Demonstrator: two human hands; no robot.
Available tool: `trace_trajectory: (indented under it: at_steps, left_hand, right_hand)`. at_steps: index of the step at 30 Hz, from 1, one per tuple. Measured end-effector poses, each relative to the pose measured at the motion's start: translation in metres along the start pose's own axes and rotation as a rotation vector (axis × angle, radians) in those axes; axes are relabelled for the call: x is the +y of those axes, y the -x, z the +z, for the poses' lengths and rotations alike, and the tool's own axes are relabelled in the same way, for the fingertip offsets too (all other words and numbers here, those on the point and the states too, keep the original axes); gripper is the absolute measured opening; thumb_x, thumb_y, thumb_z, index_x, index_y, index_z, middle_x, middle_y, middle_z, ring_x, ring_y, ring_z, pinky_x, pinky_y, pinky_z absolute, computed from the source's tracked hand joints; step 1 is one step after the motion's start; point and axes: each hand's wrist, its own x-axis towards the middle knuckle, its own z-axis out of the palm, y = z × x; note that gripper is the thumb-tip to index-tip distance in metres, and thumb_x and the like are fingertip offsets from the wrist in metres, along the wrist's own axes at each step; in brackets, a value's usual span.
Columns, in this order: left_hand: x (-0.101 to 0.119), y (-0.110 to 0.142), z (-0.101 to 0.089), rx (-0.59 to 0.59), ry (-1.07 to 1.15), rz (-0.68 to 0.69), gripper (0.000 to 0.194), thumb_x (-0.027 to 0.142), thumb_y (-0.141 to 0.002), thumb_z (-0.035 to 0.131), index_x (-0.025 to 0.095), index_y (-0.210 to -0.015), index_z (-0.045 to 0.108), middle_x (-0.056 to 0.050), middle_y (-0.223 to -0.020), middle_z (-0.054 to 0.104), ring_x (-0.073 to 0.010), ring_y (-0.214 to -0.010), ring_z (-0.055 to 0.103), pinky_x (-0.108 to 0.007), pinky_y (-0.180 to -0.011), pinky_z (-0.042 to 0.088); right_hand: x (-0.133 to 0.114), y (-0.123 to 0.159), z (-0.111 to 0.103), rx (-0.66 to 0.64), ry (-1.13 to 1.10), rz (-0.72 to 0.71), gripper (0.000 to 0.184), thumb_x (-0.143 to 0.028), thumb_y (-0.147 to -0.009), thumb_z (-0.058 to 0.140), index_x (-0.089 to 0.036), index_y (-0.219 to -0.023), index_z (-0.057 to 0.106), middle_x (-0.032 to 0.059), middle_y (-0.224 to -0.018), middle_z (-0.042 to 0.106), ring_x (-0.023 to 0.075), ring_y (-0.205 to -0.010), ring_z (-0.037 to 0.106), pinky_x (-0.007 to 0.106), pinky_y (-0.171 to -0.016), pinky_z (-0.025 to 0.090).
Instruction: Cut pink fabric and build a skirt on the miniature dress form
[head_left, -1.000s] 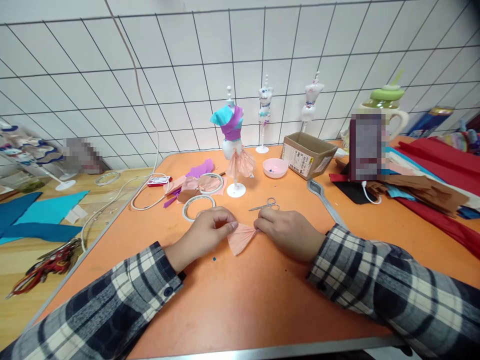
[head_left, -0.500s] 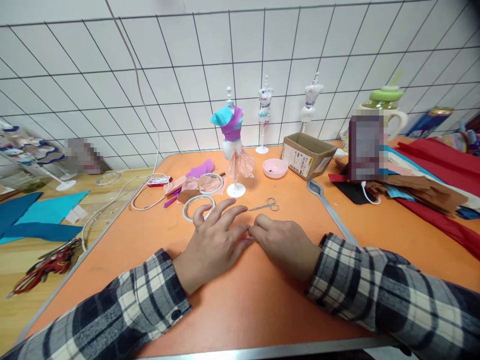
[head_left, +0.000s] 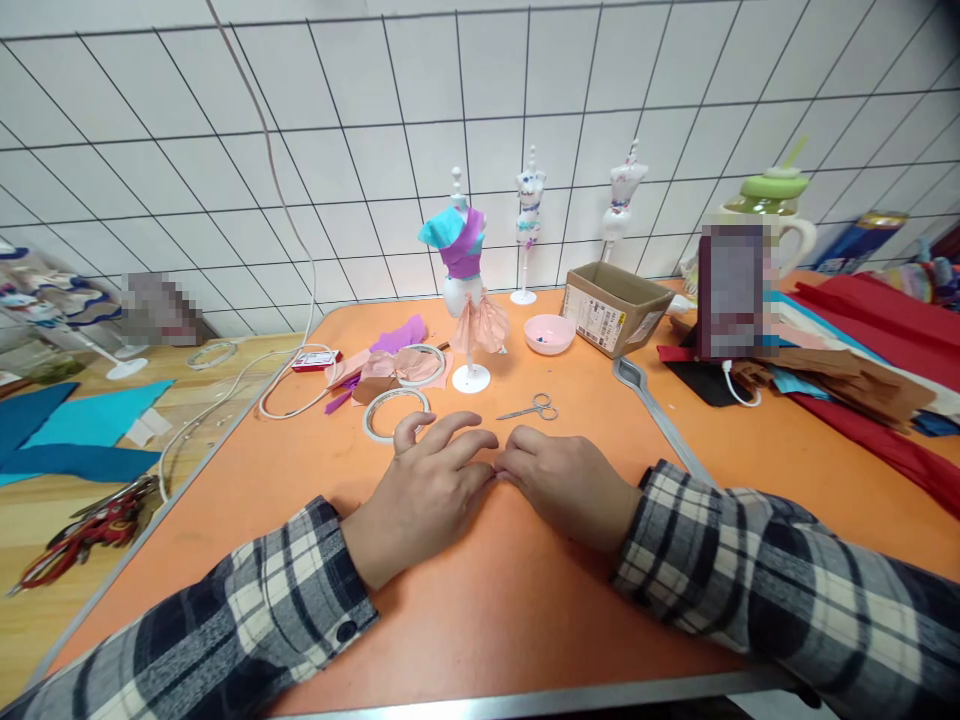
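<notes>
Over the orange table (head_left: 420, 640), my left hand (head_left: 427, 500) and my right hand (head_left: 562, 490) meet fingertip to fingertip. The left thumb is pinched inward while its other fingers arch up; the right fingers are curled together. Whatever sits between the tips is too small and hidden to make out. Small scissors (head_left: 536, 408) lie just beyond the right hand, and a roll of tape (head_left: 367, 420) is beyond the left. Farther back stands a mini dress form (head_left: 463, 270) with a turquoise and purple top and a peach gathered skirt (head_left: 480, 328).
Crumpled peach and purple pieces (head_left: 401, 335) lie around another tape roll (head_left: 442, 370). A pink bowl (head_left: 549, 335) and a cardboard box (head_left: 615, 308) stand behind. A phone (head_left: 731, 290) props at right near coloured sheets (head_left: 847, 385). Red-handled scissors (head_left: 82, 545) lie far left.
Both hands stay together. The left fingers have drawn lower and curled more, and a pinkish bit at the fingertips is now hidden. The view has shifted slightly.
</notes>
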Motion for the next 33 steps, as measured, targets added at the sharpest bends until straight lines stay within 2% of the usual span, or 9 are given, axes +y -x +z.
trace_trajectory:
  at_steps: [3, 7, 10, 15, 20, 24, 28, 31, 33]
  left_hand:
    - [-0.003, -0.001, 0.001, -0.007, 0.049, -0.006, 0.022, 0.019, -0.094, 0.053, 0.023, -0.082, 0.071, -0.001, -0.107, 0.073, -0.0255, -0.112, 0.059, -0.049, -0.095, 0.031]
    - [-0.01, 0.0, 0.005, -0.045, 0.211, -0.074, 0.021, 0.022, -0.092, 0.054, 0.022, -0.083, 0.073, -0.003, -0.11, 0.071, -0.0262, -0.116, 0.055, -0.044, -0.094, 0.044]
    - [-0.013, 0.002, 0.01, -0.081, 0.278, -0.099, 0.02, 0.021, -0.09, 0.055, 0.025, -0.086, 0.074, -0.001, -0.114, 0.071, -0.0275, -0.122, 0.053, -0.046, -0.099, 0.045]
    - [-0.01, 0.001, 0.016, -0.133, 0.324, -0.102, 0.02, 0.02, -0.088, 0.056, 0.026, -0.088, 0.075, -0.001, -0.123, 0.069, -0.0275, -0.127, 0.053, -0.046, -0.102, 0.047]
    - [-0.005, -0.017, 0.03, -0.178, 0.384, -0.135, 0.021, 0.02, -0.088, 0.054, 0.022, -0.088, 0.075, -0.01, -0.132, 0.063, -0.0267, -0.128, 0.054, -0.043, -0.102, 0.048]
    - [-0.005, -0.039, 0.044, -0.196, 0.508, -0.278, 0.018, 0.015, -0.083, 0.055, 0.019, -0.08, 0.073, -0.012, -0.107, 0.075, -0.025, -0.126, 0.057, -0.035, -0.096, 0.052]
    - [-0.011, -0.052, 0.05, -0.272, 0.567, -0.331, 0.018, 0.014, -0.082, 0.054, 0.021, -0.075, 0.068, -0.007, -0.083, 0.077, -0.0256, -0.126, 0.057, -0.031, -0.08, 0.056]
    - [-0.016, -0.052, 0.051, -0.273, 0.611, -0.34, 0.019, 0.014, -0.082, 0.054, 0.022, -0.067, 0.063, -0.006, -0.086, 0.077, -0.0245, -0.123, 0.059, -0.028, -0.076, 0.055]
    - [-0.018, -0.05, 0.052, -0.237, 0.634, -0.349, 0.021, 0.015, -0.083, 0.053, 0.021, -0.065, 0.062, -0.007, -0.093, 0.077, -0.0236, -0.121, 0.061, -0.027, -0.075, 0.054]
  right_hand:
    - [0.024, -0.007, -0.004, 0.034, -0.14, -0.073, 0.028, -0.032, -0.1, 0.043, -0.023, -0.104, 0.069, 0.0035, -0.101, 0.065, 0.0134, -0.08, 0.058, 0.026, -0.065, 0.038]
    - [0.067, -0.017, -0.01, 0.172, -0.067, 0.115, 0.028, -0.027, -0.098, 0.045, -0.016, -0.101, 0.071, 0.0091, -0.099, 0.067, 0.02, -0.096, 0.057, 0.031, -0.085, 0.041]
    - [0.083, -0.021, -0.01, 0.079, 0.035, 0.204, 0.025, -0.031, -0.094, 0.052, -0.016, -0.099, 0.072, 0.0092, -0.096, 0.069, 0.0227, -0.097, 0.058, 0.033, -0.084, 0.04]
    - [0.077, -0.025, -0.008, -0.021, 0.13, 0.242, 0.025, -0.031, -0.095, 0.048, -0.021, -0.098, 0.071, 0.0061, -0.098, 0.07, 0.0205, -0.09, 0.063, 0.029, -0.064, 0.035]
    - [0.071, -0.027, -0.009, -0.056, 0.197, 0.208, 0.028, -0.031, -0.097, 0.047, -0.021, -0.089, 0.071, 0.0054, -0.091, 0.069, 0.0188, -0.079, 0.064, 0.029, -0.056, 0.026]
    - [0.071, -0.027, -0.006, -0.049, 0.198, 0.193, 0.027, -0.032, -0.097, 0.047, -0.021, -0.091, 0.071, 0.0055, -0.089, 0.069, 0.0179, -0.076, 0.064, 0.029, -0.056, 0.025]
    - [0.074, -0.027, -0.003, -0.023, 0.109, 0.229, 0.026, -0.029, -0.095, 0.049, -0.021, -0.09, 0.072, 0.0055, -0.09, 0.07, 0.0172, -0.08, 0.064, 0.028, -0.059, 0.03]
    - [0.079, -0.03, 0.001, 0.032, -0.08, 0.331, 0.023, -0.03, -0.092, 0.052, -0.023, -0.088, 0.074, 0.0035, -0.091, 0.073, 0.0172, -0.081, 0.065, 0.027, -0.061, 0.034]
    - [0.085, -0.032, 0.003, 0.146, -0.239, 0.4, 0.022, -0.031, -0.09, 0.055, -0.024, -0.089, 0.075, 0.002, -0.094, 0.074, 0.0173, -0.083, 0.065, 0.027, -0.065, 0.039]
